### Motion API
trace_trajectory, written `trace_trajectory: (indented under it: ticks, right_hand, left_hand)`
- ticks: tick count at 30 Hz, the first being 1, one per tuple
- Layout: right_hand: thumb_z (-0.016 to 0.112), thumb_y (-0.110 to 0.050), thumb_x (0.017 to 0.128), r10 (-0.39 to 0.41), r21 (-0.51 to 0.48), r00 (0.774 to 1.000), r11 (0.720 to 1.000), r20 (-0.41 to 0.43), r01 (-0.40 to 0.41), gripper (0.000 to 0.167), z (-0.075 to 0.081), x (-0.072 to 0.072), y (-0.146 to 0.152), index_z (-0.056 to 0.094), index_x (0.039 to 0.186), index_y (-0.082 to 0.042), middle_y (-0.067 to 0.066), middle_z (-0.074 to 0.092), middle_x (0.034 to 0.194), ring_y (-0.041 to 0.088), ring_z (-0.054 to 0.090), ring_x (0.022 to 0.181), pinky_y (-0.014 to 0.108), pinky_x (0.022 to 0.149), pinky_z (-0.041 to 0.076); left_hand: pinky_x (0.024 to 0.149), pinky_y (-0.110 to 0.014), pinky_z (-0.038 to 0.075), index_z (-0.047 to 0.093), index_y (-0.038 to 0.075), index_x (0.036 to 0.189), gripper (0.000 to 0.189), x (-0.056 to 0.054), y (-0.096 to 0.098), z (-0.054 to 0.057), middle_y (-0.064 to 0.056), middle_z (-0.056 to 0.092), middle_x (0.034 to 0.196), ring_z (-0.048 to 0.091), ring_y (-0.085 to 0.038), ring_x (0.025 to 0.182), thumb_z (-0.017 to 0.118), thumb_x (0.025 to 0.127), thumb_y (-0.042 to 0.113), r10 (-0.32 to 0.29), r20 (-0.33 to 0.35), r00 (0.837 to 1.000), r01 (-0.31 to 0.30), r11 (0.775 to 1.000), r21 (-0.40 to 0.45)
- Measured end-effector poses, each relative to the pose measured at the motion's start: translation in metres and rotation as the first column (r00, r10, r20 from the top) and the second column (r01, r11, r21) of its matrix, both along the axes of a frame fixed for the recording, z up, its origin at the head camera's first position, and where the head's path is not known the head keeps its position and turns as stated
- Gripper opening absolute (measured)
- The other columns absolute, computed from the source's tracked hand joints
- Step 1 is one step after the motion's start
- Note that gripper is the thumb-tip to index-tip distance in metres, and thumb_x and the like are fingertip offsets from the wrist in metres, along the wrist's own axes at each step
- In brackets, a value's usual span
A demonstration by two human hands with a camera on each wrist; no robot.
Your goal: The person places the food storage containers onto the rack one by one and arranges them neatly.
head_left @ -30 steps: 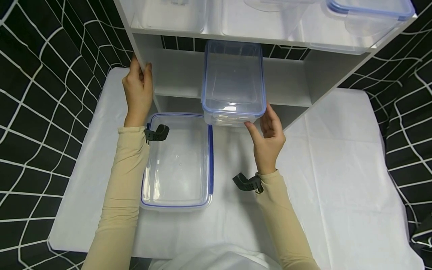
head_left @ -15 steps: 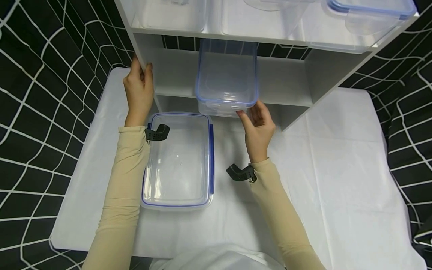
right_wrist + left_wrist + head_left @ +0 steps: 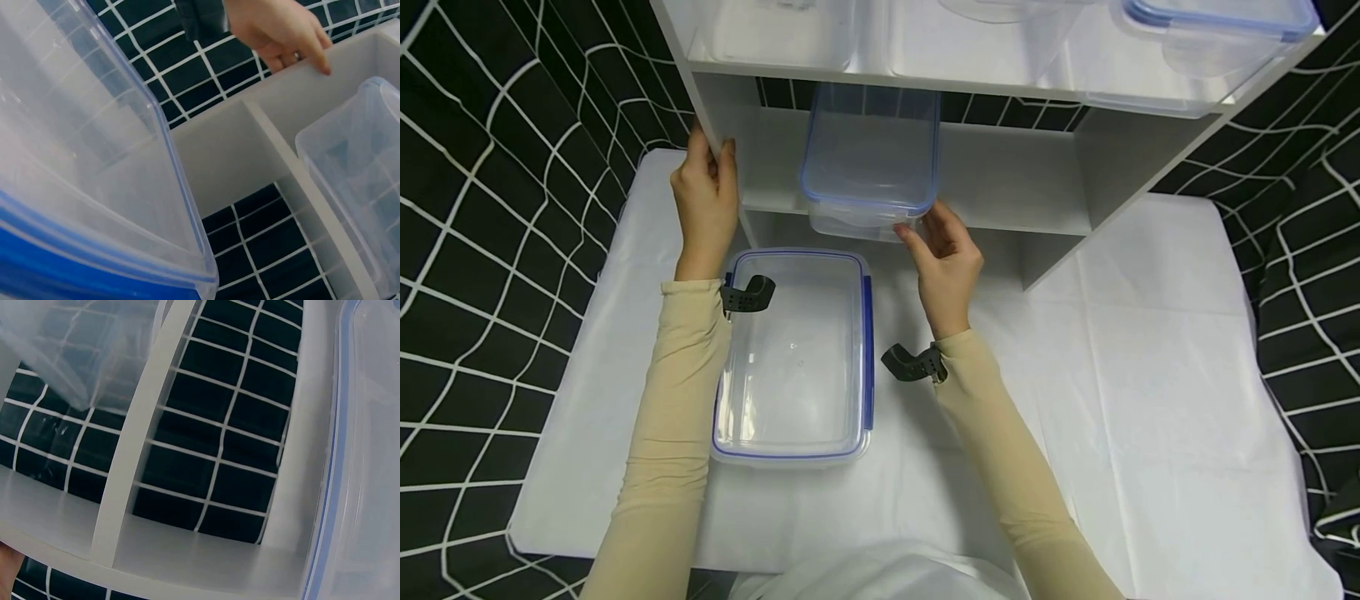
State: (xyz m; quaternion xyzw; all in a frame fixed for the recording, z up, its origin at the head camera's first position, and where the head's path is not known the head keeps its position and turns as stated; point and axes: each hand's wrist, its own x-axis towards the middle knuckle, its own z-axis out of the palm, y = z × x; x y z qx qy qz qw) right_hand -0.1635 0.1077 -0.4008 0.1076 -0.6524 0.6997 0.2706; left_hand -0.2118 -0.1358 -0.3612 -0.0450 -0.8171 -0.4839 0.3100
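A clear plastic food container (image 3: 872, 158) with a blue-edged lid lies partly inside the middle compartment of a white shelf unit (image 3: 1022, 183), its front end sticking out. My right hand (image 3: 951, 267) holds its front right corner, thumb at the front face and fingers at the side. At the left, my left hand (image 3: 703, 208) grips the unit's side panel (image 3: 724, 108), thumb inside and fingers outside. The right wrist view shows that left hand (image 3: 281, 34) on the panel. Below the shelf, a larger lidded container (image 3: 797, 358) with dark blue clips sits on the white table.
On the upper board (image 3: 880, 77) stand several clear containers, one with a blue-rimmed lid (image 3: 1225, 17) at the right. A lower compartment opens beneath the middle shelf. Dark cloth with a white grid (image 3: 482, 275) surrounds the white-covered table (image 3: 1187, 375).
My right hand has moved the container to the left and farther back into the middle compartment. My left hand stays on the side panel, and the larger container has not moved.
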Motion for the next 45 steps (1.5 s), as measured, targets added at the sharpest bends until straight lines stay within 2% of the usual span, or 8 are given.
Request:
trace_trajectory:
  ticks: [9, 15, 20, 29, 36, 39, 41, 45]
  right_hand:
    - [0.070, 0.008, 0.078, 0.021, 0.050, 1.000, 0.999, 0.019, -0.022, 0.043, 0.002, -0.005, -0.003, 0.056, 0.119, 0.014, 0.025, 0.060, 0.118, 0.026, 0.058, 0.113, 0.034, 0.094, 0.046]
    - [0.071, 0.007, 0.078, 0.061, 0.172, 0.996, 0.982, 0.070, -0.072, 0.057, -0.003, 0.004, 0.006, 0.048, 0.130, 0.012, 0.023, 0.050, 0.133, 0.024, 0.049, 0.124, 0.032, 0.102, 0.039]
    - [0.068, 0.008, 0.080, 0.105, 0.192, 0.990, 0.974, 0.093, -0.121, 0.061, -0.008, 0.019, 0.012, 0.042, 0.135, 0.011, 0.020, 0.041, 0.142, 0.025, 0.041, 0.131, 0.033, 0.106, 0.033]
    - [0.066, 0.007, 0.083, 0.137, 0.202, 0.978, 0.965, 0.160, -0.168, 0.060, -0.018, 0.047, 0.020, 0.041, 0.137, 0.008, 0.019, 0.039, 0.144, 0.021, 0.038, 0.133, 0.032, 0.107, 0.031]
    - [0.063, 0.012, 0.083, 0.143, 0.234, 0.960, 0.951, 0.241, -0.200, 0.061, -0.006, 0.079, 0.020, 0.036, 0.138, 0.012, 0.023, 0.033, 0.146, 0.024, 0.033, 0.136, 0.037, 0.108, 0.029]
    - [0.063, 0.014, 0.083, 0.156, 0.264, 0.955, 0.939, 0.251, -0.223, 0.063, -0.005, 0.092, 0.019, 0.032, 0.138, 0.015, 0.025, 0.031, 0.146, 0.029, 0.031, 0.136, 0.040, 0.108, 0.029]
    - [0.063, 0.016, 0.080, 0.172, 0.283, 0.956, 0.929, 0.239, -0.238, 0.065, -0.008, 0.100, 0.018, 0.031, 0.137, 0.017, 0.029, 0.030, 0.145, 0.034, 0.030, 0.135, 0.042, 0.108, 0.028]
    - [0.066, 0.020, 0.075, 0.203, 0.300, 0.953, 0.916, 0.226, -0.267, 0.073, -0.030, 0.113, 0.018, 0.031, 0.139, 0.015, 0.028, 0.028, 0.146, 0.039, 0.028, 0.135, 0.039, 0.108, 0.028]
  left_hand:
    - [0.085, -0.032, 0.051, 0.049, -0.007, 0.130, 0.036, -0.001, 0.001, -0.001, -0.023, 0.061, 0.118, 0.062, -0.025, 0.105, 0.050, 0.097, 0.009, -0.007, 0.007, 1.000, 0.007, 1.000, 0.011]
    - [0.084, -0.033, 0.051, 0.049, -0.008, 0.129, 0.035, -0.001, 0.000, 0.000, -0.024, 0.061, 0.117, 0.062, -0.026, 0.104, 0.049, 0.098, 0.008, -0.011, 0.000, 1.000, 0.011, 1.000, -0.005]
    - [0.084, -0.034, 0.052, 0.050, -0.007, 0.129, 0.035, -0.001, -0.001, 0.000, -0.023, 0.062, 0.116, 0.062, -0.025, 0.103, 0.049, 0.097, 0.008, -0.006, -0.008, 1.000, 0.006, 1.000, 0.001]
    - [0.083, -0.033, 0.052, 0.050, -0.010, 0.126, 0.033, -0.001, -0.002, -0.001, -0.024, 0.062, 0.115, 0.062, -0.025, 0.104, 0.048, 0.098, 0.007, -0.025, -0.031, 0.999, 0.024, 1.000, -0.011]
    - [0.084, -0.031, 0.051, 0.051, -0.009, 0.125, 0.032, -0.001, -0.001, 0.000, -0.022, 0.063, 0.114, 0.062, -0.024, 0.104, 0.049, 0.097, 0.007, -0.017, -0.023, 1.000, 0.018, 1.000, 0.002]
    - [0.084, -0.031, 0.051, 0.051, -0.009, 0.125, 0.032, -0.001, -0.001, 0.000, -0.023, 0.063, 0.113, 0.062, -0.024, 0.104, 0.049, 0.097, 0.007, -0.018, -0.025, 1.000, 0.018, 1.000, 0.004]
    - [0.084, -0.030, 0.051, 0.051, -0.010, 0.125, 0.033, -0.001, -0.001, -0.001, -0.023, 0.063, 0.113, 0.062, -0.024, 0.104, 0.048, 0.098, 0.007, -0.020, -0.030, 0.999, 0.020, 1.000, -0.003]
    - [0.084, -0.030, 0.051, 0.050, -0.010, 0.126, 0.034, -0.002, -0.002, -0.002, -0.024, 0.063, 0.114, 0.062, -0.025, 0.104, 0.047, 0.098, 0.008, -0.021, -0.033, 0.999, 0.020, 1.000, -0.011]
